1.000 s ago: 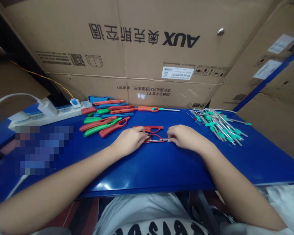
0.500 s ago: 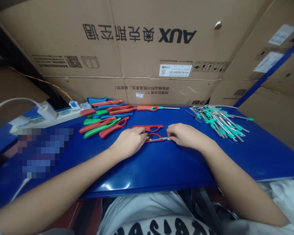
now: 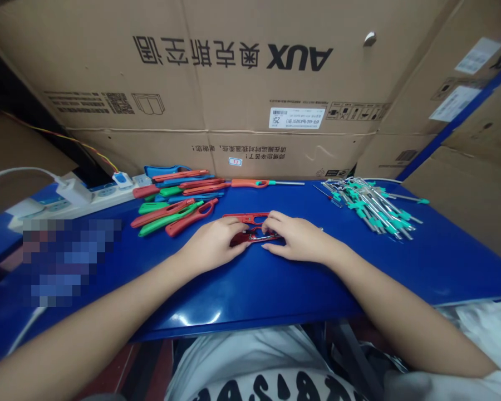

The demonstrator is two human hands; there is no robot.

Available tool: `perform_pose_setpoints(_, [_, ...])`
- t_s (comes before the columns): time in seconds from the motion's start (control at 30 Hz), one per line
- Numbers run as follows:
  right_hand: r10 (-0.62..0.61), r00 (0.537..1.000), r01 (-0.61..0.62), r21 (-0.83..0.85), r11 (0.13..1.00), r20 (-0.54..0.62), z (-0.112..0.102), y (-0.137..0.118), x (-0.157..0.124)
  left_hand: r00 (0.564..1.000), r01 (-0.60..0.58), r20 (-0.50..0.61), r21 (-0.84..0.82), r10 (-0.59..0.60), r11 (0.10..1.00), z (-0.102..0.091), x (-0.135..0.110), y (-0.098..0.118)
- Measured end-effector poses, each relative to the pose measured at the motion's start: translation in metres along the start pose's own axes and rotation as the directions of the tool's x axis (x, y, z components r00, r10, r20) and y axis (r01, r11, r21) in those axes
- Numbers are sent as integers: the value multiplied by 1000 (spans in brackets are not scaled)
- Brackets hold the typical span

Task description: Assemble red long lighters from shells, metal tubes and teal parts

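Observation:
Two red plastic handle shells (image 3: 250, 227) lie side by side on the blue table (image 3: 275, 284), the nearer one with a metal part in it. My left hand (image 3: 212, 245) rests on the left end of the nearer shell, fingers curled on it. My right hand (image 3: 296, 238) covers the right end of both shells, its fingers pressed down on them.
A heap of red, green and blue handle shells (image 3: 175, 200) lies at the back left, with an orange lighter (image 3: 254, 183) beside it. Several metal rods with green tips (image 3: 371, 207) are piled at the back right. A white power strip (image 3: 79, 197) and cardboard boxes (image 3: 250, 83) stand behind.
My right hand has slid left from the metal tip onto the red shells, and both hands now meet over them. The camera has tipped slightly.

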State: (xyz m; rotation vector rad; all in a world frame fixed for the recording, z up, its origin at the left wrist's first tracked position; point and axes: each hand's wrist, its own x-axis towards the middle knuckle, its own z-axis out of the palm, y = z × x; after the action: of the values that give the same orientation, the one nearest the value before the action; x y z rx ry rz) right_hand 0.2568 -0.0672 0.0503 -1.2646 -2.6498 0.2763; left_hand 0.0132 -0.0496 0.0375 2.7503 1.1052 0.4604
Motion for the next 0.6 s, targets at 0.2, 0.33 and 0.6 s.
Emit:
perform_pose_setpoints(0.2, [-7,1000,7,-10,1000,-7,11,-1,6,1000,16,-1,-40,-16,999,1,0,1])
perform_pose_setpoints(0.33, [22,999,-18,105,994,-38,15,4,7,1000,22,3,-58,-22,998,1,1,1])
perform_pose_setpoints(0.6, [37,997,-24,197,980,-60,18,6,10,1000,6,25,-88,-4,996,2,1,1])
